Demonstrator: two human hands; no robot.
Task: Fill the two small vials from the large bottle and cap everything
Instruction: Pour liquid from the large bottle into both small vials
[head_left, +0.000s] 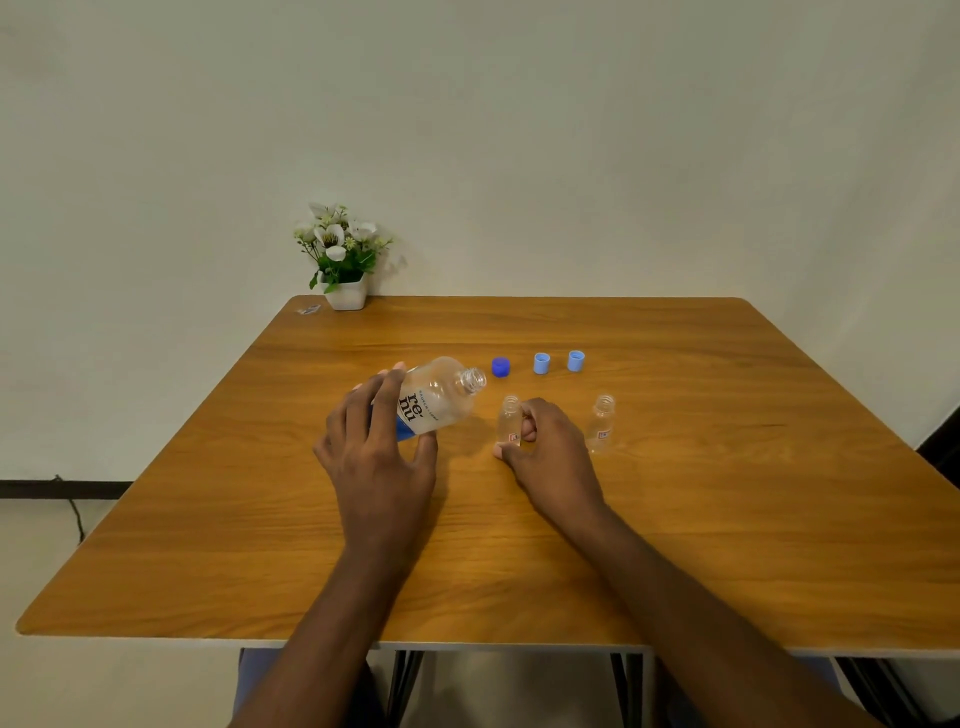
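My left hand grips the large clear bottle with a white and blue label. The bottle is tilted, its open mouth pointing right toward a small clear vial. My right hand holds that vial upright on the wooden table, fingers curled round its right side. A second small vial stands uncapped and alone to the right. Behind them lie a dark blue cap and two light blue caps in a row.
A white pot of white flowers stands at the table's far left corner, with a small scrap beside it. A plain wall rises behind the table. Table legs show below the near edge.
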